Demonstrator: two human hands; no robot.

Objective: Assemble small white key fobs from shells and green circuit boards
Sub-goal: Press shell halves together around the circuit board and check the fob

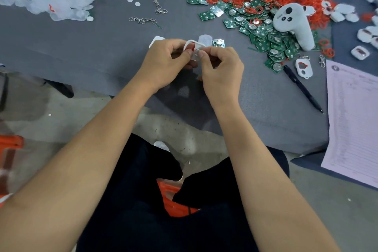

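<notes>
- White fob shell (192, 47) held above the grey desk (102, 47) edge; left hand (163, 63) and right hand (222, 67) fingers pinch it
- Green circuit boards (266, 37) heaped right

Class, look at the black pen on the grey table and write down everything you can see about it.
The black pen is slim and dark, apparently plastic, lying flat on the grey table at the person's right. It runs diagonally, its far end by the heap of green circuit boards, its pointed tip toward the printed paper sheet. No hand touches it.
</notes>
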